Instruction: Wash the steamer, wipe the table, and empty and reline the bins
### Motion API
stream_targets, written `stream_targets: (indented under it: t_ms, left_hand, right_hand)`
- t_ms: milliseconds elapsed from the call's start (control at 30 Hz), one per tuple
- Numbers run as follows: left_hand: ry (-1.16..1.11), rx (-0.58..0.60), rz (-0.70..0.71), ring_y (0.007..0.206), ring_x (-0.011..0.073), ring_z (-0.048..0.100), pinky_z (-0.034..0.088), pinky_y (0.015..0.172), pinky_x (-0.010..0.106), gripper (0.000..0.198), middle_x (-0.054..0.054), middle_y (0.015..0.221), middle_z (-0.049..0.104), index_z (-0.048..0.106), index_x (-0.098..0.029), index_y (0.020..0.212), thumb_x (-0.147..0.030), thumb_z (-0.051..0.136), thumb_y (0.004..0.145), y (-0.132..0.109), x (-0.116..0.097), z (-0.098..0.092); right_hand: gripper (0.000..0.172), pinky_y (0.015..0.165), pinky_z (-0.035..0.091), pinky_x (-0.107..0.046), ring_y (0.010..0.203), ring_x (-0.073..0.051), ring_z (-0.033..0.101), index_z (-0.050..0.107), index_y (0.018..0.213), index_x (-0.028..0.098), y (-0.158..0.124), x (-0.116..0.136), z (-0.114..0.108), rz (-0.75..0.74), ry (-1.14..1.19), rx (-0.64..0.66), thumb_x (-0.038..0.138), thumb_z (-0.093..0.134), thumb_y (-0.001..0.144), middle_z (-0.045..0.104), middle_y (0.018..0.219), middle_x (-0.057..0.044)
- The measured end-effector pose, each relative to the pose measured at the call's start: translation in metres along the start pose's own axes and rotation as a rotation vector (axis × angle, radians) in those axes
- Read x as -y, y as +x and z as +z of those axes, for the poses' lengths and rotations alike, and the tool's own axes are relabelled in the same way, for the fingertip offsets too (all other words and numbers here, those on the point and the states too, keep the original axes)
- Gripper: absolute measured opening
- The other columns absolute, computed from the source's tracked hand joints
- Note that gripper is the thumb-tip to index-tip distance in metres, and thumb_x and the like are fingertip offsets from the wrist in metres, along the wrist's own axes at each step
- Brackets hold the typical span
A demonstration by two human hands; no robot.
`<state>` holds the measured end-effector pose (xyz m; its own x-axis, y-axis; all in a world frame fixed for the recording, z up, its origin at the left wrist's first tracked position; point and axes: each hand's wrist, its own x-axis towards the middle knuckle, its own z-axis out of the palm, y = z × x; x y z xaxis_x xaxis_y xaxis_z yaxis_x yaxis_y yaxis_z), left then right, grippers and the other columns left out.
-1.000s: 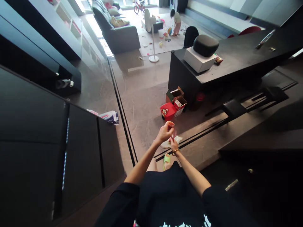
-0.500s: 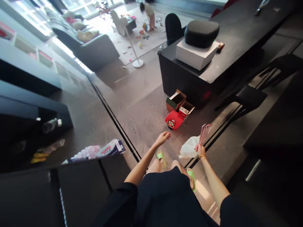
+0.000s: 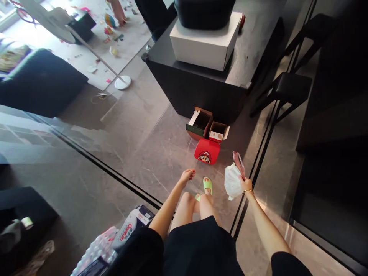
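Observation:
My right hand (image 3: pixel 245 185) is closed around a white plastic bag (image 3: pixel 232 181) and a pinkish clear item (image 3: pixel 239 164) that sticks up above the fingers. Nothing is in my left hand (image 3: pixel 187 176), which hangs over the floor with its fingers loosely curved but apart. Ahead of both hands a red box with a cartoon face (image 3: pixel 207 150) stands on the floor. Touching its far side are an open brown and green carton (image 3: pixel 198 124) and a smaller open carton (image 3: pixel 217 132).
A dark table (image 3: pixel 195 86) holds a white box (image 3: pixel 204 44) with a black item on top. Black stools (image 3: pixel 293 86) stand at the right, a white fan (image 3: pixel 122 82) at the upper left. Packages (image 3: pixel 126 232) lie at lower left. Part of another person (image 3: pixel 117 11) shows far off.
The view has turned and come nearer to the cartons and the table. The white bag still hangs from my right hand. My feet have shifted in a step.

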<state>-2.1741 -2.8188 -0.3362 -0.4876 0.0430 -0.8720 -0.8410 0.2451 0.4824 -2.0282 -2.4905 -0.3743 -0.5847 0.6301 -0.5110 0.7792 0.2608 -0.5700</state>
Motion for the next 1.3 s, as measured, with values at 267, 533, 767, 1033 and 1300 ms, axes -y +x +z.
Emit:
stream_targets:
  t_ms: [267, 533, 767, 1033, 1300]
  left_hand:
    - [0.127, -0.036, -0.096, 0.063, 0.0088, 0.062, 0.049, 0.06, 0.019, 0.019, 0.008, 0.087, 0.068, 0.062, -0.011, 0.097, -0.017, 0.052, 0.083, 0.123, -0.005, -0.033]
    - [0.458, -0.068, 0.001, 0.087, 0.0164, 0.067, 0.049, 0.069, 0.022, 0.038, 0.014, 0.102, 0.069, 0.06, -0.009, 0.113, -0.024, 0.06, 0.079, 0.273, 0.011, -0.03]
    - [0.727, 0.105, 0.292, 0.104, 0.0265, 0.064, 0.047, 0.086, 0.03, 0.029, 0.011, 0.095, 0.073, 0.071, -0.012, 0.091, -0.035, 0.062, 0.076, 0.386, 0.046, -0.024]
    - [0.346, 0.294, 0.752, 0.112, 0.0266, 0.061, 0.046, 0.096, 0.034, 0.049, 0.009, 0.109, 0.072, 0.071, -0.016, 0.105, -0.054, 0.06, 0.076, 0.345, 0.052, -0.037]
    - [-0.025, 0.444, 0.971, 0.125, 0.0261, 0.053, 0.038, 0.108, 0.044, 0.05, 0.009, 0.128, 0.063, 0.065, -0.018, 0.12, -0.033, 0.059, 0.073, 0.326, -0.056, 0.0]
  right_hand:
    - [0.036, 0.063, 0.047, -0.033, 0.082, -0.033, 0.071, 0.072, 0.064, 0.019, 0.05, -0.016, 0.066, 0.154, -0.249, 0.083, 0.041, 0.051, 0.082, 0.071, 0.068, -0.017]
    - [0.029, 0.063, 0.043, -0.027, 0.091, -0.031, 0.071, 0.074, 0.073, 0.014, 0.134, -0.05, 0.153, 0.091, -0.332, 0.031, 0.034, 0.056, 0.083, 0.074, 0.079, -0.018]
    - [0.056, 0.055, 0.04, -0.024, 0.057, -0.019, 0.064, 0.063, 0.055, 0.017, 0.208, -0.131, 0.238, -0.003, -0.132, -0.174, 0.06, 0.042, 0.084, 0.062, 0.049, -0.008]
    - [0.068, 0.084, 0.051, -0.037, 0.096, -0.027, 0.066, 0.05, 0.128, 0.011, 0.263, -0.169, 0.308, -0.111, 0.016, -0.317, 0.053, 0.059, 0.075, 0.069, 0.107, -0.016]
    - [0.053, 0.097, 0.048, -0.041, 0.108, -0.026, 0.063, 0.056, 0.119, 0.017, 0.261, -0.139, 0.303, -0.245, 0.193, -0.244, 0.027, 0.063, 0.068, 0.067, 0.115, -0.013]
